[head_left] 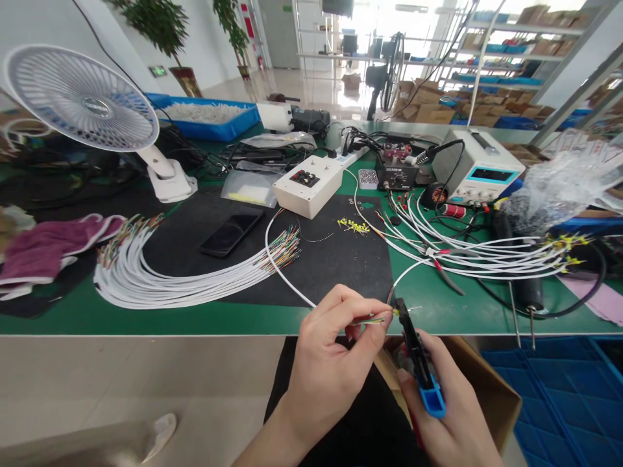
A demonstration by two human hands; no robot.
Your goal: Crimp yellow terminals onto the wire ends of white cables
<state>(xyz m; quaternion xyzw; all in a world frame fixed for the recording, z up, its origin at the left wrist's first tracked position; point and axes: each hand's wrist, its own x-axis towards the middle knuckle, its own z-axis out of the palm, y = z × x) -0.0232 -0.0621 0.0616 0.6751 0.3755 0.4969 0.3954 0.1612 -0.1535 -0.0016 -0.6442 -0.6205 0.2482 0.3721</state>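
Work point: fine coloured wires (370,320), held above the near edge of the green bench (209,319). The left hand (335,350) has them in a closed pinch, thumb against index finger. The right hand (450,405) is wrapped around blue-handled pliers (415,350), nose up at the left fingertips. A yellow speck sits at that nose. I cannot tell whether the jaws have closed on it, nor whether it is fixed to a wire. I log this join as under way.

Just beyond, on the black mat (341,272): a scatter of small yellow connector pieces (354,226), loose; I count them as unused stock.

To the right: a spread of white cables (491,266) whose far ends carry yellow tips (567,250). I take those ends as done.

To the left: a curved bundle of white cables (160,295), coloured strands fanned out at its 2 ends, no yellow visible there. I judge this 1 as left to do, clearly a sizeable share; exact count not readable.

Further out: smartphone (232,231), white switch box (309,188), bench instrument (479,168); I see 0 hands on them.
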